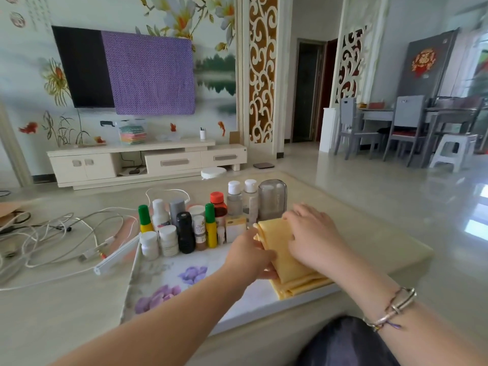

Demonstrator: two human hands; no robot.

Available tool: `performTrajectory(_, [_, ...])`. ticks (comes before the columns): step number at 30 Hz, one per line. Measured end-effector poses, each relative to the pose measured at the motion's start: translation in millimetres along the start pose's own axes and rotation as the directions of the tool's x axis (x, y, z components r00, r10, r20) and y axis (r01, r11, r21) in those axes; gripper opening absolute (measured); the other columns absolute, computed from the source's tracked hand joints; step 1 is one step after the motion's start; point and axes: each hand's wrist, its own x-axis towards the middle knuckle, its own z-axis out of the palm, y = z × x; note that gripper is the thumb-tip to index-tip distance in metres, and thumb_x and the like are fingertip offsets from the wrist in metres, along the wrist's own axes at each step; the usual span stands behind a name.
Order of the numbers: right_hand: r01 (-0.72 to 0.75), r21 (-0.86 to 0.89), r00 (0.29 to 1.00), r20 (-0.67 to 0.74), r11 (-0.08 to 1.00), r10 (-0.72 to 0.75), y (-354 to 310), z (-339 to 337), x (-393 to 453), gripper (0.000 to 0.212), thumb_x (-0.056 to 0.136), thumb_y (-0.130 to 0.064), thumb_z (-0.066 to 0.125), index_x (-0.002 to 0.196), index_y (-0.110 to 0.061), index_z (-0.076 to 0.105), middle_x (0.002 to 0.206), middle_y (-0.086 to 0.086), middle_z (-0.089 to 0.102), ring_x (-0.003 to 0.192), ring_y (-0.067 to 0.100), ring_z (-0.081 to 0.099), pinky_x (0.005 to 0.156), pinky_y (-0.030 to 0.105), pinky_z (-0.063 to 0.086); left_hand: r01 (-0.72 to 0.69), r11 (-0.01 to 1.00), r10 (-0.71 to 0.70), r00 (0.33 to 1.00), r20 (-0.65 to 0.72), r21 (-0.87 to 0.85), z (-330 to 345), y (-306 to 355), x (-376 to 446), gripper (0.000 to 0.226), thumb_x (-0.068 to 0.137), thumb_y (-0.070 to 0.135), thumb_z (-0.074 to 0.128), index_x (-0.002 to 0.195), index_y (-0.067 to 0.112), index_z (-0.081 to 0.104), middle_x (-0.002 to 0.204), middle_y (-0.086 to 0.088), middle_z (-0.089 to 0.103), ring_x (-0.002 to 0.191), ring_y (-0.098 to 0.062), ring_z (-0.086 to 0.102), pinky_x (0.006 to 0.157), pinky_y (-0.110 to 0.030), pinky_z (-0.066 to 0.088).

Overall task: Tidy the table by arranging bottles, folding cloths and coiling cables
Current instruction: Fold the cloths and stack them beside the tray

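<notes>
A folded yellow cloth [286, 262] lies on a white mat printed with purple flowers [169, 281], at the table's right. My left hand [250, 257] grips the cloth's left edge, fingers curled under it. My right hand [314, 236] lies flat on top of the cloth, pressing it down. Just behind stands a tight group of several bottles [200, 223]: white, yellow with green caps, black, one with a red cap, and clear ones. A tangle of white and grey cables [60, 239] sprawls over the table's left side.
A white bar-shaped object [117, 256] lies between the cables and the mat. A tall clear container [272, 199] stands at the back right of the bottles. The table's right edge [412, 249] is close to the cloth. Beyond are a TV cabinet and dining chairs.
</notes>
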Motion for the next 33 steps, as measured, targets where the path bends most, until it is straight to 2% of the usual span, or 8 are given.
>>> performTrajectory(5, [0.016, 0.072, 0.987, 0.158, 0.997, -0.027, -7.8, 13.5, 3.5, 0.049, 0.103, -0.029, 0.024, 0.150, -0.016, 0.026, 0.161, 0.005, 0.012, 0.148, 0.020, 0.007, 0.120, 0.041, 0.011, 0.037, 0.998, -0.035, 0.998, -0.048, 0.041, 1.9, -6.3, -2.0, 0.049, 0.093, 0.006, 0.051, 0.141, 0.013, 0.043, 0.132, -0.011, 0.051, 0.095, -0.021, 0.060, 0.067, -0.027, 0.057])
performTrajectory(10, [0.016, 0.113, 0.977, 0.210, 0.993, -0.040, 0.9, 30.1, 8.1, 0.049, 0.104, -0.032, 0.018, 0.152, -0.018, 0.019, 0.161, 0.004, 0.007, 0.149, 0.019, 0.005, 0.121, 0.039, 0.010, 0.093, 0.988, -0.093, 0.996, 0.011, -0.122, 5.3, -9.0, -2.4, 0.029, 0.093, -0.003, 0.036, 0.097, 0.003, 0.065, 0.091, -0.010, 0.056, 0.088, -0.023, 0.056, 0.083, -0.036, 0.058])
performTrajectory(14, [0.017, 0.180, 0.965, 0.256, 0.983, -0.063, 2.6, 46.8, 9.9, 0.051, 0.104, -0.032, 0.017, 0.153, -0.023, 0.011, 0.162, 0.005, 0.003, 0.149, 0.020, 0.002, 0.120, 0.037, 0.007, 0.092, 0.992, -0.090, 0.995, 0.031, -0.081, 6.6, -10.2, 0.9, 0.032, 0.095, 0.003, 0.037, 0.107, 0.007, 0.067, 0.098, -0.009, 0.059, 0.100, -0.026, 0.059, 0.089, -0.038, 0.056])
performTrajectory(17, [0.014, 0.175, 0.941, 0.330, 0.985, -0.072, 3.6, 58.3, 6.0, 0.054, 0.102, -0.037, 0.017, 0.153, -0.030, 0.000, 0.161, 0.001, -0.009, 0.148, 0.020, -0.009, 0.120, 0.038, 0.001, 0.117, 0.989, -0.113, 0.993, 0.045, -0.090, -0.7, -14.3, 1.2, 0.030, 0.093, 0.000, 0.038, 0.099, 0.006, 0.068, 0.096, -0.010, 0.060, 0.090, -0.021, 0.059, 0.083, -0.036, 0.058])
performTrajectory(21, [0.006, 0.250, 0.977, 0.206, 0.968, -0.059, -0.1, 43.5, 5.1, 0.048, 0.100, -0.032, 0.026, 0.147, -0.024, 0.029, 0.158, 0.002, 0.022, 0.146, 0.017, 0.017, 0.118, 0.037, 0.018, 0.067, 0.996, -0.069, 0.997, -0.041, -0.061, -26.2, -15.6, 0.4, 0.037, 0.094, -0.002, 0.043, 0.125, 0.011, 0.058, 0.093, 0.002, 0.055, 0.090, -0.015, 0.057, 0.077, -0.029, 0.057])
performTrajectory(25, [0.049, 0.312, 0.999, -0.027, 0.949, -0.043, -34.5, 19.7, 3.7, 0.041, 0.096, -0.015, 0.036, 0.136, -0.022, 0.043, 0.141, -0.003, 0.044, 0.127, 0.012, 0.043, 0.096, 0.026, 0.041, -0.026, 0.999, 0.020, 0.992, -0.124, -0.047, -72.4, -18.9, -10.5, 0.037, 0.093, -0.003, 0.044, 0.123, 0.013, 0.060, 0.101, 0.003, 0.056, 0.094, -0.012, 0.058, 0.069, -0.022, 0.057])
performTrajectory(29, [0.223, 0.397, 0.975, -0.080, 0.890, -0.208, -101.0, 15.7, 5.0, 0.035, 0.098, -0.021, 0.038, 0.132, -0.027, 0.047, 0.130, -0.009, 0.049, 0.068, -0.002, 0.051, 0.054, 0.015, 0.036, -0.092, 0.993, 0.069, 0.954, -0.292, -0.067, -132.0, -29.8, -37.8, 0.030, 0.092, -0.005, 0.044, 0.101, 0.013, 0.067, 0.097, -0.005, 0.059, 0.085, -0.014, 0.057, 0.061, -0.020, 0.055])
performTrajectory(33, [0.340, 0.435, 0.935, -0.063, 0.834, -0.348, -184.7, 23.4, 12.3, 0.034, 0.096, -0.018, 0.038, 0.126, -0.024, 0.053, 0.125, -0.005, 0.055, 0.089, 0.012, 0.054, 0.066, 0.026, 0.039, -0.098, 0.989, 0.040, 0.897, -0.440, -0.108, -197.2, -49.2, -76.4, 0.032, 0.089, -0.009, 0.043, 0.081, 0.013, 0.065, 0.091, -0.005, 0.059, 0.075, -0.016, 0.055, 0.071, -0.031, 0.054])
